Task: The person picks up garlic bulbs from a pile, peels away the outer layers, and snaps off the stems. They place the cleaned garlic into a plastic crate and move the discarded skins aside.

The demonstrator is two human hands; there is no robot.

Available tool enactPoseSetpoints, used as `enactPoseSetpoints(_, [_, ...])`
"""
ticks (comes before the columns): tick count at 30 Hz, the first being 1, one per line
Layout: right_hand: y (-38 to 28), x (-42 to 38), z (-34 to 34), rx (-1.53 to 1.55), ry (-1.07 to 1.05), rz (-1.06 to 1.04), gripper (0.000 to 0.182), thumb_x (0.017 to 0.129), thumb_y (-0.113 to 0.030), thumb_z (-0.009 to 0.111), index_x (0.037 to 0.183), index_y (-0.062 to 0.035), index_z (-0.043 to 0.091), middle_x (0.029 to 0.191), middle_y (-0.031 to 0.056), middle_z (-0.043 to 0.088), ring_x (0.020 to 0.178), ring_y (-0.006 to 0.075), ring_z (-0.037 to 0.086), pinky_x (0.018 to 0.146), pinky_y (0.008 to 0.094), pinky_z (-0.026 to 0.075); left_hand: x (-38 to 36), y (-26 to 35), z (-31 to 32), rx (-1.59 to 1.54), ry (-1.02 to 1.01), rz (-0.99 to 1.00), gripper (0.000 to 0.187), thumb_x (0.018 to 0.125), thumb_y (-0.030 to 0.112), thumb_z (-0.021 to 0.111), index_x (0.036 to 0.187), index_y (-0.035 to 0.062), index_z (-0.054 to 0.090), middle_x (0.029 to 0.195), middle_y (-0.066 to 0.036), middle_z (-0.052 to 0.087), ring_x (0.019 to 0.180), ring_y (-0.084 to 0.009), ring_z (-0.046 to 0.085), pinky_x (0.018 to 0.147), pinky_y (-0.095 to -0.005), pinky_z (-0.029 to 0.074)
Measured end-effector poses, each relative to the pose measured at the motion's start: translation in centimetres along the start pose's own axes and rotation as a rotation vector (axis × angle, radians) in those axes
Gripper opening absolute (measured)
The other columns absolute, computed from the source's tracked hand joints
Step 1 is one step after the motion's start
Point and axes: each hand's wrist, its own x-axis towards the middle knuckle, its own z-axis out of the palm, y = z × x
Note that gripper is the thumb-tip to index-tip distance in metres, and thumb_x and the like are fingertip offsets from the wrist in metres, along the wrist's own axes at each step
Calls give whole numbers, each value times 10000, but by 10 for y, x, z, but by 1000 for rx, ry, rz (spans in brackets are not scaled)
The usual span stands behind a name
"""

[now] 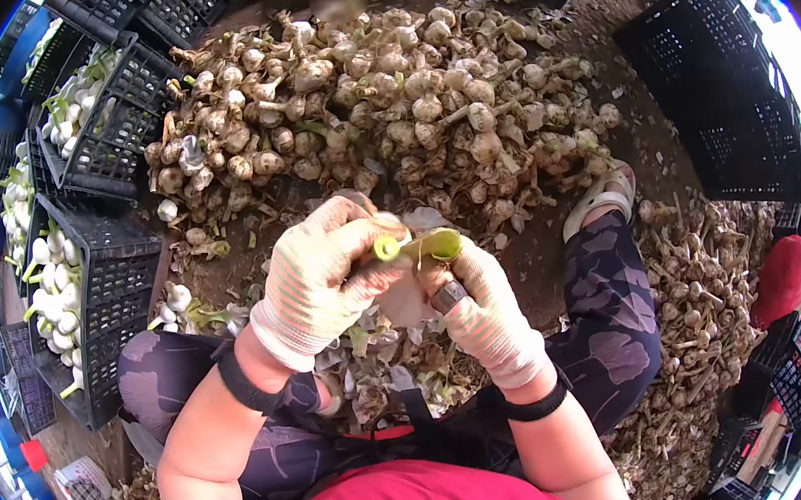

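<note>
While both gloved hands meet over the lap in the head view, the left hand is curled shut around a garlic bulb, and the right hand is closed on the bulb's green stalk and on what looks like a small knife handle, though the blade is hidden. The bulb looks light and firm, its papery skin loose and likely to slip, so a hold round the body seems surer than one on the skin; the stalk is stiff enough to serve as a handle. Just below the hands, peelings and trimmed skins lie heaped between the knees. Ahead of the hands spreads a large heap of uncleaned garlic, near enough to reach. To the left of the left hand stand black crates holding white, cleaned bulbs. Right of the right hand, past the sandalled foot, lies another heap of garlic and an empty-looking black crate.
</note>
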Motion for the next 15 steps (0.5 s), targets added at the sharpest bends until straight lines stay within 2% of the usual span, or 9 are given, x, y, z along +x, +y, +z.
enactPoseSetpoints(1, [4, 2, 1, -1, -7, -1, 133, 939, -83, 491, 998, -19, 592, 834, 44, 610, 755, 104, 551, 701, 236, 457, -3, -4, 0, 3, 6, -2, 225, 763, 96, 775, 950, 17, 679, 817, -54, 595, 737, -119, 587, 654, -250, 476])
enactPoseSetpoints(4, [12, 14, -3, -93, 292, -92, 140, 922, -51, 492, 997, -22, 606, 837, 76, 616, 745, 161, 571, 709, 286, 475, -7, -1, -7, -879, -109, -339, 171, 833, 139, 723, 896, -5, 653, 854, -44, 632, 779, -127, 609, 711, -268, 482])
enactPoseSetpoints(5, [17, 19, -9, -225, 348, -7, 163, 885, -20, 510, 1003, -40, 620, 868, 106, 634, 747, 216, 601, 725, 310, 487, -6, 7, -12, -969, -132, -376, 209, 848, 190, 715, 891, -4, 651, 860, -41, 634, 794, -122, 606, 724, -251, 476])
enactPoseSetpoints(7, [19, 20, -9, -535, 137, -208, 181, 837, -50, 572, 1009, -57, 630, 905, 131, 644, 759, 277, 617, 728, 334, 496, -10, 4, -7, -1030, -53, -312, 258, 865, 259, 694, 890, 7, 643, 852, -31, 624, 778, -108, 589, 715, -229, 466])
enactPoseSetpoints(8, [17, 13, -3, -445, -52, -153, 213, 792, -84, 619, 1004, -66, 631, 945, 143, 648, 811, 322, 624, 745, 362, 501, -12, 4, -9, -1097, -19, -454, 314, 879, 335, 666, 903, 24, 630, 840, -10, 610, 744, -87, 565, 670, -203, 457])
enactPoseSetpoints(9, [20, 12, 6, -518, -149, -321, 249, 746, -95, 659, 991, -62, 631, 942, 123, 649, 856, 279, 640, 769, 365, 500, -6, 12, -4, -1157, 176, -499, 304, 896, 336, 646, 939, 37, 615, 836, 2, 607, 692, -60, 543, 609, -184, 450])
enactPoseSetpoints(11, [6, -1, 6, -195, -450, -54, 281, 756, -101, 649, 1036, -77, 629, 918, 105, 640, 861, 244, 638, 785, 353, 498, -5, -11, -14, -1080, 389, -699, 289, 916, 327, 620, 973, 44, 607, 854, -6, 624, 670, -50, 552, 572, -186, 466])
enactPoseSetpoints(12, [-8, -1, -2, 151, -602, 24, 288, 790, -121, 634, 1069, -51, 610, 901, 80, 641, 798, 166, 619, 735, 297, 500, -5, -17, -16, -1074, 505, -713, 253, 931, 303, 601, 977, 55, 615, 840, -8, 623, 631, -49, 545, 538, -196, 459])
enactPoseSetpoints(15, [-4, 8, -14, 682, -245, -170, 266, 828, -79, 622, 1081, -9, 579, 899, 28, 630, 781, 49, 594, 658, 212, 498, -16, -34, -27, -1017, 564, -705, 259, 923, 316, 610, 994, 68, 636, 764, 14, 587, 583, -63, 520, 499, -215, 450])
